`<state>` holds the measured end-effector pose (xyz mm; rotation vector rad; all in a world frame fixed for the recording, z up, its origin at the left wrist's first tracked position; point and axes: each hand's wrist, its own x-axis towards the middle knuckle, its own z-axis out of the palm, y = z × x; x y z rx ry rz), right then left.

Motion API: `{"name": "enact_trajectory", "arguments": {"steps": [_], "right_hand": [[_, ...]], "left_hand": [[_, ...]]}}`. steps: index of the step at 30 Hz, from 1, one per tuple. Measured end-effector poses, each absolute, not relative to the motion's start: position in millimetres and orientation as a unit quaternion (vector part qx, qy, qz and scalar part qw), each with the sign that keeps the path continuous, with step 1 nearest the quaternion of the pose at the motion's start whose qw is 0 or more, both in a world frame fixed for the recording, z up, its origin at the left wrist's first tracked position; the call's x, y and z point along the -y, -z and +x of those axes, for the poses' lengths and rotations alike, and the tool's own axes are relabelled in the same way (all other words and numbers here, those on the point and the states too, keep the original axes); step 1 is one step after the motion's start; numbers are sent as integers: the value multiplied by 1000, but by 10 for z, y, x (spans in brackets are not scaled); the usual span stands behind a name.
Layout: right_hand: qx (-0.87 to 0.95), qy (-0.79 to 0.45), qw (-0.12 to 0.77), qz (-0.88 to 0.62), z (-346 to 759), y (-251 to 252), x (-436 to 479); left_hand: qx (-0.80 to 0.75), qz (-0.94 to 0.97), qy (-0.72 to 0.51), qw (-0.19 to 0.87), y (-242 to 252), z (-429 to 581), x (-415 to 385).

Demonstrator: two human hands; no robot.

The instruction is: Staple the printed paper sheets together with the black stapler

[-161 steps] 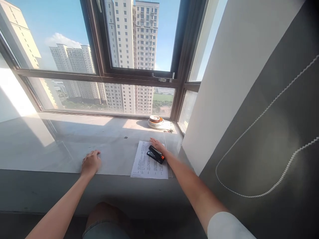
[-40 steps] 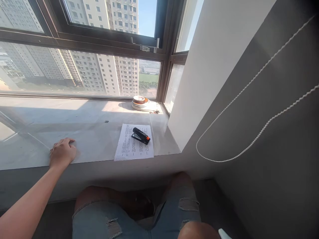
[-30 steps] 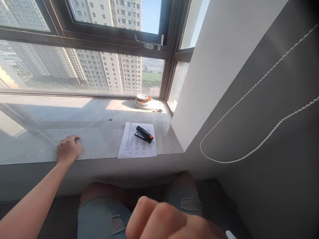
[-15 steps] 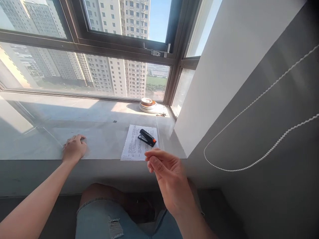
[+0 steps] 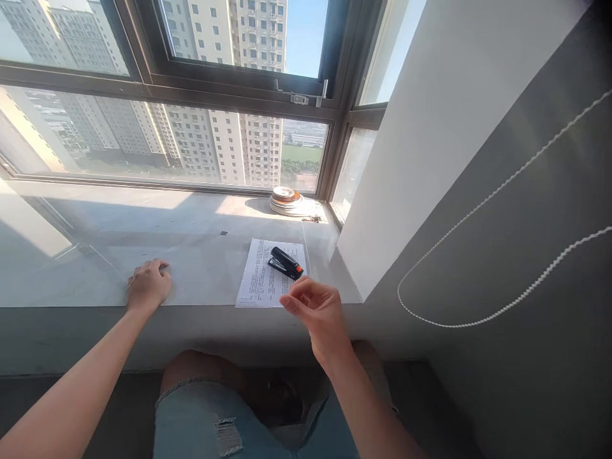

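Note:
A black stapler with an orange end lies on a printed sheet of paper on the grey window sill. My right hand hovers just in front of the sheet's near edge, fingers curled with thumb and fingertips pinched together; what they hold, if anything, is too small to make out. My left hand rests on the sill near its front edge, fingers curled under, well left of the paper.
A stack of plates stands in the sill's far right corner by the window. A small dark bit lies mid-sill. A white wall and a bead cord are at the right. My knees are below the sill.
My right hand left the stapler and dropped out of view, then rose again from below and has moved forward to the paper's near edge. My left hand has stayed on the sill.

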<state>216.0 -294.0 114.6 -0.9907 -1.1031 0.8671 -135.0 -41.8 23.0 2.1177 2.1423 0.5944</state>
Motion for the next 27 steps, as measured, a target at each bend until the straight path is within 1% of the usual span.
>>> {"name": "enact_trajectory", "arguments": {"steps": [2,4,6,8,12,15,19,24,27], "right_hand": [[526,-230,646,-503,2293,-955,2724],[565,-69,616,-545,2458,-764,2472],[595,3,570,-566,2623,-596,2224],[631,4,516,-579,2759,-458,2011],[694,-49,400,-597,2910,-230,1729],[706,-89,356,-606,2959,-101,1615],[721,-117,339,-593,2988,-42,1560],[699,-152,367,-595,2974,-72,1583],[706,-161,370,-582,2973,-56,1570]], "left_hand": [[-699,688,-193,32,-225,-1350,414],[-702,686,-189,23,-216,-1350,404],[-703,687,-185,11,-206,-1351,392],[-702,689,-180,2,-198,-1354,384],[-700,691,-180,-7,-173,-1367,380],[-696,694,-184,-13,-147,-1382,370],[-696,694,-184,-14,-167,-1391,348],[-698,697,-162,-19,-216,-1244,438],[-699,692,-180,-18,-153,-978,567]]}}
